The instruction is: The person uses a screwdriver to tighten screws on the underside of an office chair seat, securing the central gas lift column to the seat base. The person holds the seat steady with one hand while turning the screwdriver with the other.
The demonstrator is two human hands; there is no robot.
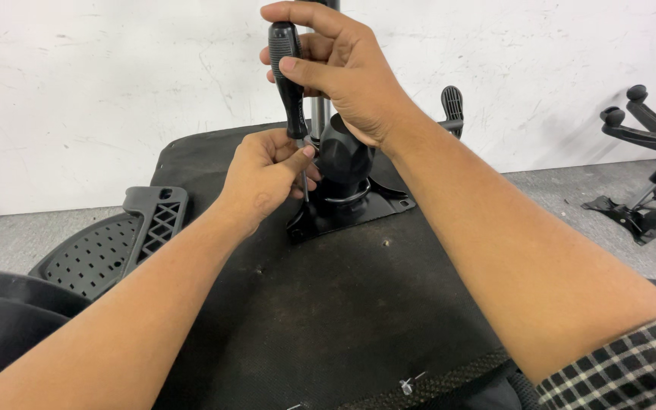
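Observation:
My right hand (343,64) grips the black handle of a screwdriver (288,80), held upright. Its tip goes down to the near-left corner of a black metal mounting plate (389,205) fixed on the underside of a black chair seat (328,304). My left hand (267,171) pinches the screwdriver's metal shaft just above the plate. A black plastic shroud (343,159) and a chrome gas-lift column (317,114) rise from the plate, partly hidden behind my right hand. The screw under the tip is not visible.
A black perforated plastic chair part (108,250) lies left of the seat on the grey floor. A chair base with casters (651,137) lies at the far right. A black lever knob (452,102) sticks up behind the plate. A white wall stands behind.

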